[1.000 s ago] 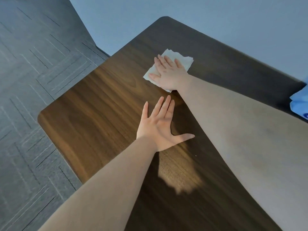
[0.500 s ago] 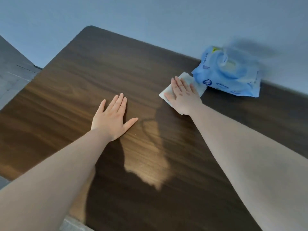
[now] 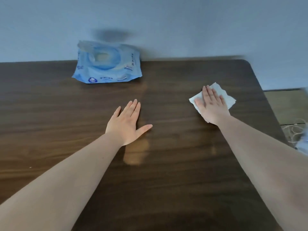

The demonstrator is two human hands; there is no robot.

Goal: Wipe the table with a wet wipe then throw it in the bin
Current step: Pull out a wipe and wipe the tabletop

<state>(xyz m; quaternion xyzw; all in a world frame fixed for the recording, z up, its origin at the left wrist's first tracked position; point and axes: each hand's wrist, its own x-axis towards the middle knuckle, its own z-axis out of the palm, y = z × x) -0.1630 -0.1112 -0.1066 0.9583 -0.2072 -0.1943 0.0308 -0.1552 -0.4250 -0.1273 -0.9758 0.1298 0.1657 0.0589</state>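
Observation:
A dark wooden table (image 3: 66, 114) fills the view. My right hand (image 3: 212, 105) lies flat on a white wet wipe (image 3: 224, 95), pressing it onto the table near the far right corner. The wipe sticks out past my fingers to the right and left. My left hand (image 3: 127, 124) rests palm down on the bare wood near the middle, fingers spread, holding nothing. No bin is in view.
A blue pack of wet wipes (image 3: 106, 64) lies at the table's far edge against the grey-blue wall. The table's right edge (image 3: 266, 104) borders a lighter floor, where a tangle of string (image 3: 295, 132) shows at the far right.
My right hand has slid the wipe from the table's far left corner, past the blue pack, over to the right side. The view has swung right. My left hand stays flat on the wood.

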